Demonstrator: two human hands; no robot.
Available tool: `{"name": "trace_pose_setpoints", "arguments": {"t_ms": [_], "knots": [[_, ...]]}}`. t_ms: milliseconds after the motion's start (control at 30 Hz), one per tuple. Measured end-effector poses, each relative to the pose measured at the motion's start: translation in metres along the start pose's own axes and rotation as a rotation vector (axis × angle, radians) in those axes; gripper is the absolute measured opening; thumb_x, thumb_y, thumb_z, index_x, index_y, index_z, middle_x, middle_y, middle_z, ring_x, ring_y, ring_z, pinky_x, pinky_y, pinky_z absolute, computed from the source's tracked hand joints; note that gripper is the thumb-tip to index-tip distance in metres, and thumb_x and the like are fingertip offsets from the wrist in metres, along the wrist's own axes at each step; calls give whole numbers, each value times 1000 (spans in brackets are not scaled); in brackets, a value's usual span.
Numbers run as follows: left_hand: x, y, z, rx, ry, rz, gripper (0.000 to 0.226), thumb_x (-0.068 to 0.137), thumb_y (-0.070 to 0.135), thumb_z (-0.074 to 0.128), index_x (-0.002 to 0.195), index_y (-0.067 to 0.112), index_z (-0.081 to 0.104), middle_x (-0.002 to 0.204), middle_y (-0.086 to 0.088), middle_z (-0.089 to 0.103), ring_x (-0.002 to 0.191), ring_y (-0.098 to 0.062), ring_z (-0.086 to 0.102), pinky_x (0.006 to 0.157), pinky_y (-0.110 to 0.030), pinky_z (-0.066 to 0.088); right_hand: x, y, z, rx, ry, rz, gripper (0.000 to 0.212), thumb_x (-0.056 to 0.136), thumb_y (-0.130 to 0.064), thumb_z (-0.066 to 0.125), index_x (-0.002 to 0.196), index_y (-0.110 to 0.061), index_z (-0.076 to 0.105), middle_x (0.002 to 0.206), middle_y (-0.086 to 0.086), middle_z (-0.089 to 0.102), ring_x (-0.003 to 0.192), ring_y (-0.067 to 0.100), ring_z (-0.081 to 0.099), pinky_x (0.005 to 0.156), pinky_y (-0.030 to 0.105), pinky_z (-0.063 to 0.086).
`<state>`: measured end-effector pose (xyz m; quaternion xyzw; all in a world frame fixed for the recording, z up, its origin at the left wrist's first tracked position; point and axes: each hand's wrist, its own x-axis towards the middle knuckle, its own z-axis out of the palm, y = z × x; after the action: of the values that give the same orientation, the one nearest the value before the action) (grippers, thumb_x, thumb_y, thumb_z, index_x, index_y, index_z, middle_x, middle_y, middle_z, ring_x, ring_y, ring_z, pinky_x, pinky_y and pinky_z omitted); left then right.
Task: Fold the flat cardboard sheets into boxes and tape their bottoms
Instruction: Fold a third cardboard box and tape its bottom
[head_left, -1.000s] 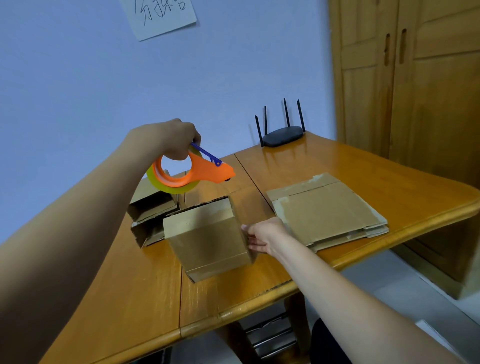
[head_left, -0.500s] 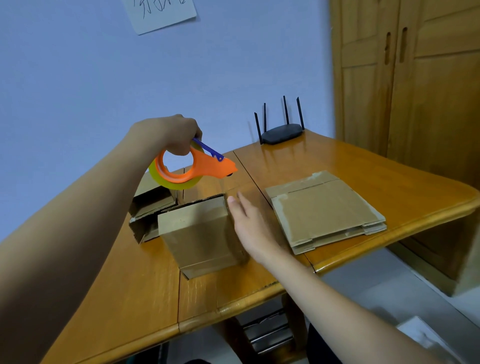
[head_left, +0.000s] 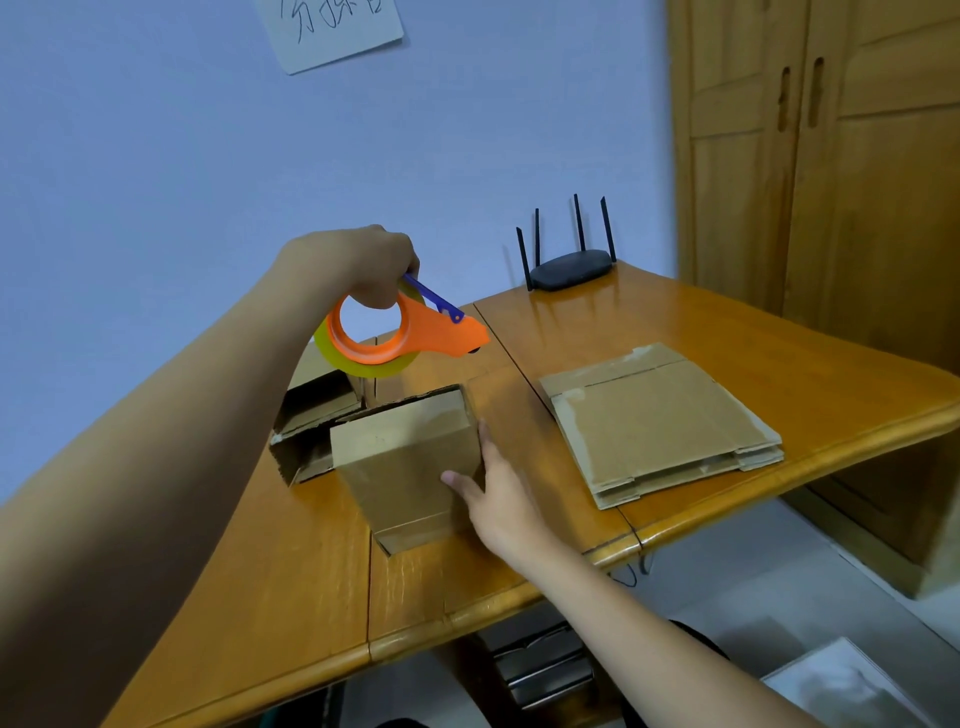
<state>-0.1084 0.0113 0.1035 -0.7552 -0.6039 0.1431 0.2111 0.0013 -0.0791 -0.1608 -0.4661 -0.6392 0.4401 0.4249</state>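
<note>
Cardboard dominates the wooden surface (head_left: 675, 332). One folded box (head_left: 405, 462) stands near the front edge, its closed flaps facing up and toward the camera. Behind it, to the left, two more folded boxes (head_left: 311, 421) lie stacked on their sides with open ends facing the viewer. To the right, well apart from the standing box, rests one stack of flat cardboard sheets (head_left: 660, 421); at least two layers show at its near edge, though the exact count cannot be told.

One orange tape dispenser (head_left: 405, 332) with a blue lever and one yellowish roll of tape is held in the air above and behind the standing box. The left hand (head_left: 363, 267) grips it from above, fingers curled through the ring, with the forearm reaching in from the lower left and the dispenser's nose pointing right.

The right hand (head_left: 493, 493) comes in from the lower right, its arm stretched across the front edge of the surface. Its fingers are straight and lie along the right side of the standing box, while the thumb presses on the box's front face, so the hand steadies it without clutching.

One black router (head_left: 569, 267) with four antennas sits at the far edge by the wall. One paper note (head_left: 337, 26) hangs on the blue wall, and one wooden wardrobe (head_left: 831, 156) stands at right.
</note>
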Motion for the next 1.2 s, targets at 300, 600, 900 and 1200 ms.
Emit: {"name": "trace_pose_setpoints", "arguments": {"t_ms": [300, 600, 900, 1200], "knots": [[-1, -4, 1, 5, -3, -24, 28, 86, 3, 54, 106, 22, 61, 82, -1, 53, 91, -28, 56, 70, -36, 50, 2, 4, 2, -26, 50, -7, 75, 100, -37, 57, 161, -25, 16, 132, 0, 63, 122, 17, 59, 99, 25, 49], [-6, -5, 1, 12, -10, -38, 27, 85, 4, 55, 105, 20, 61, 82, -1, 56, 87, -29, 60, 75, -40, 56, 5, 3, -2, -61, 44, -20, 73, 99, -37, 60, 160, -21, 24, 134, 1, 63, 126, 19, 57, 103, 28, 49], [-10, -7, 5, -32, 0, -55, 29, 88, 3, 54, 113, 16, 62, 82, -2, 53, 93, -28, 57, 69, -34, 46, 2, 3, -5, -31, 43, -4, 65, 100, -34, 60, 158, -22, 33, 137, -3, 62, 130, 18, 54, 110, 35, 46], [-8, -6, 12, -82, 50, -61, 30, 86, 4, 55, 113, 14, 62, 81, -2, 49, 94, -30, 58, 70, -36, 49, 10, 3, -20, -65, 7, 62, 75, 92, -49, 67, 156, -30, 33, 145, -7, 55, 138, 18, 47, 112, 40, 44]]}}
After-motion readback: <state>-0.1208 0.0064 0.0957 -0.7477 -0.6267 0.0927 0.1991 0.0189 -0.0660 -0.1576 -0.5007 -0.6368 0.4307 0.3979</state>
